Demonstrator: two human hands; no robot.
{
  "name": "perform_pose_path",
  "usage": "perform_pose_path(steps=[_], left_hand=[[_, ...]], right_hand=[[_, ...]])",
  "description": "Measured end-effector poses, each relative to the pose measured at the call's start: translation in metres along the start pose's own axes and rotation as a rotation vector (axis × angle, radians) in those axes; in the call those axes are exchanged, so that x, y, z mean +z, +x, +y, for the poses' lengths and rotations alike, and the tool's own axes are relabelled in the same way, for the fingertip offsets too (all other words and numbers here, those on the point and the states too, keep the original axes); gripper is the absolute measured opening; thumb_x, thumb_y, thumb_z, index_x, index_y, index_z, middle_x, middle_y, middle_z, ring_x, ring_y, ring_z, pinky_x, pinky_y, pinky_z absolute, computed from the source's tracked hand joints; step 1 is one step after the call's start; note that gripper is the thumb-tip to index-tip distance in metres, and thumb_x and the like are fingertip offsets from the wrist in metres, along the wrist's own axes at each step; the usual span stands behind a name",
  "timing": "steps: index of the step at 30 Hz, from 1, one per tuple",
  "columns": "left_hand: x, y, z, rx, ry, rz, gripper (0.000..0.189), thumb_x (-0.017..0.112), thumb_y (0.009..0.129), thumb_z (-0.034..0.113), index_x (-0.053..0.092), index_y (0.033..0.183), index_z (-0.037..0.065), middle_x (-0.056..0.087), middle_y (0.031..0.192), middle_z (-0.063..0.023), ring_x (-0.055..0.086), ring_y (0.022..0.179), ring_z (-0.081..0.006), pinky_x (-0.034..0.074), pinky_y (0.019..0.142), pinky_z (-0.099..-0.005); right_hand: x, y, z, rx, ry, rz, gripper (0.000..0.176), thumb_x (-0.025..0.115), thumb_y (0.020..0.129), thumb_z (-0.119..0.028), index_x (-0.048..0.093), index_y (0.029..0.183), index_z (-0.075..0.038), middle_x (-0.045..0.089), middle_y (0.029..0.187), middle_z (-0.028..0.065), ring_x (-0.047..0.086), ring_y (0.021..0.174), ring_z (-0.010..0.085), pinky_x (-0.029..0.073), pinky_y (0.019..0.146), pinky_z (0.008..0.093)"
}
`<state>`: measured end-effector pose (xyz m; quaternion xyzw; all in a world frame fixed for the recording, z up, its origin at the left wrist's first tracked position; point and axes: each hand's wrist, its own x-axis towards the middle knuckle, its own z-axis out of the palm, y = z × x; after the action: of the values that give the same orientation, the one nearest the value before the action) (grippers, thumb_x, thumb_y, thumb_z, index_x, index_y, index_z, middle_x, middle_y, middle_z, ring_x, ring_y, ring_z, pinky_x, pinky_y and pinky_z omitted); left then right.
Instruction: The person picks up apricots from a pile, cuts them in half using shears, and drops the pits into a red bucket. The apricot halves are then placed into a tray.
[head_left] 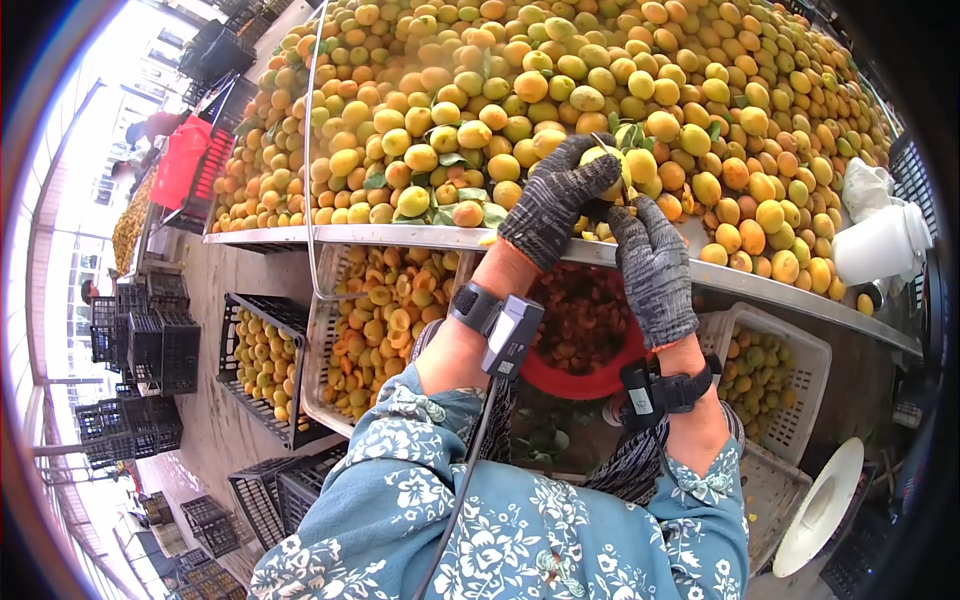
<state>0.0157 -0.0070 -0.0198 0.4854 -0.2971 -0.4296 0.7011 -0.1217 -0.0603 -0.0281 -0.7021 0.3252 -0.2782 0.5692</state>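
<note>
Both hands wear dark grey knit gloves and meet over the front edge of a large heap of yellow-orange apricots (530, 87). My left hand (562, 200) is closed around a yellow apricot (607, 163), its thumb and fingers bent. Close beside it, my right hand (652, 265) has its fingertips drawn together at the fruit; what they pinch is hidden, and I cannot tell what it is. Below my hands a red basin (578, 388) contains reddish-brown pieces. On the left, a white crate (318, 350) is full of split apricots with orange flesh.
A metal table rim (390, 236) runs under the heap. A black crate (262, 305) of apricots stands left, a white crate (805, 350) of greener fruit right. A white bucket (880, 245) sits at the table's right end. A round pale disc (822, 508) lies lower right.
</note>
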Motion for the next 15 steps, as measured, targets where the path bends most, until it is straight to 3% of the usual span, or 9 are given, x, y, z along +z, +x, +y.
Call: perform_pose_path(steps=[2,3,5,7,8,10,12,14,15], left_hand=[[0.003,-0.002,-0.001,0.003,-0.021,-0.003,0.032,0.059,0.089,0.026,0.055,0.113,0.006,0.058,0.101,-0.0027,0.057,0.091,-0.0112,0.049,0.077,-0.0257],[0.005,-0.005,-0.002,0.017,-0.033,0.048,0.030,0.060,0.089,0.026,0.056,0.110,0.005,0.058,0.098,-0.0030,0.056,0.087,-0.0102,0.049,0.072,-0.0247],[0.006,-0.002,-0.008,0.030,-0.042,0.096,0.029,0.060,0.089,0.027,0.057,0.106,0.004,0.058,0.095,-0.0033,0.056,0.082,-0.0091,0.049,0.068,-0.0237],[0.006,0.004,-0.016,0.365,0.329,0.092,0.028,0.061,0.089,0.028,0.057,0.104,0.004,0.058,0.091,-0.0026,0.055,0.079,-0.0080,0.048,0.065,-0.0232],[0.008,0.004,-0.012,0.364,0.327,0.091,0.028,0.061,0.089,0.028,0.057,0.104,0.004,0.058,0.091,-0.0026,0.055,0.079,-0.0080,0.048,0.065,-0.0232],[0.011,0.000,-0.001,-0.022,0.171,0.088,0.027,0.062,0.088,0.027,0.057,0.103,0.005,0.058,0.087,-0.0025,0.055,0.077,-0.0081,0.048,0.062,-0.0229],[0.008,0.005,-0.006,0.007,0.230,0.073,0.027,0.063,0.087,0.027,0.057,0.103,0.005,0.058,0.084,-0.0024,0.056,0.075,-0.0091,0.048,0.060,-0.0232],[0.005,0.008,-0.013,0.140,0.157,0.103,0.028,0.064,0.086,0.027,0.057,0.103,0.005,0.059,0.088,-0.0032,0.056,0.076,-0.0101,0.048,0.060,-0.0230],[0.002,0.009,-0.015,0.134,0.139,0.135,0.029,0.065,0.085,0.026,0.057,0.104,0.006,0.058,0.093,-0.0035,0.057,0.079,-0.0106,0.049,0.062,-0.0236]], right_hand=[[0.000,-0.001,0.003,-0.325,-0.323,0.098,0.036,0.059,0.088,-0.026,0.059,0.109,0.003,0.064,0.094,0.0223,0.061,0.087,0.0354,0.047,0.076,0.0387],[0.000,0.000,0.001,-0.324,-0.323,0.099,0.036,0.059,0.088,-0.026,0.059,0.109,0.003,0.064,0.094,0.0223,0.061,0.087,0.0354,0.047,0.076,0.0387],[0.001,0.002,-0.010,-0.070,-0.251,0.088,0.035,0.059,0.088,-0.026,0.059,0.108,0.003,0.063,0.094,0.0225,0.061,0.087,0.0363,0.047,0.077,0.0401],[0.000,0.001,-0.004,-0.093,-0.244,0.095,0.034,0.059,0.088,-0.024,0.059,0.108,0.003,0.064,0.094,0.0218,0.062,0.087,0.0345,0.047,0.076,0.0394],[0.000,0.001,-0.001,-0.118,-0.239,0.099,0.032,0.059,0.088,-0.022,0.058,0.108,0.003,0.064,0.093,0.0212,0.062,0.086,0.0328,0.047,0.076,0.0387],[-0.002,-0.001,-0.004,-0.046,-0.088,0.053,0.030,0.058,0.088,-0.019,0.058,0.109,0.002,0.064,0.093,0.0198,0.063,0.086,0.0304,0.048,0.075,0.0376],[-0.005,0.000,-0.001,0.026,0.065,0.005,0.028,0.058,0.089,-0.017,0.059,0.109,0.002,0.065,0.093,0.0185,0.063,0.086,0.0281,0.049,0.075,0.0366],[-0.011,0.003,0.015,-0.709,-0.551,0.037,0.025,0.055,0.090,-0.011,0.058,0.112,0.000,0.065,0.097,0.0149,0.064,0.088,0.0241,0.050,0.076,0.0326],[-0.008,0.002,0.020,-0.413,-0.153,-0.048,0.027,0.053,0.091,-0.011,0.056,0.117,-0.002,0.065,0.102,0.0140,0.064,0.089,0.0253,0.050,0.079,0.0302]])
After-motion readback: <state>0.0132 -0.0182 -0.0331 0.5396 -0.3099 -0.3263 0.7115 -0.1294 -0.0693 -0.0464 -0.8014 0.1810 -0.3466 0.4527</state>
